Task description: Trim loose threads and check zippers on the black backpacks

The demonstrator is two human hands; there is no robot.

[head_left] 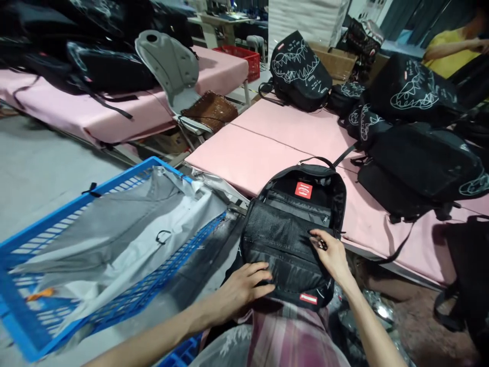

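A black backpack lies unzipped against my lap and the pink table's edge, its inside facing me. A mesh pocket and a red label show inside it. My left hand rests on the lower left of the opened front panel, fingers stretched out and holding nothing. At the right side of the mesh pocket, my right hand is closed, thumb and fingers bent around a small dark object. Its kind is too small and too hidden to tell.
A blue plastic crate with a grey-white liner stands on the left. Several black backpacks lie along the pink table. Beyond the crate is a grey chair. A person in a yellow top works at the far right.
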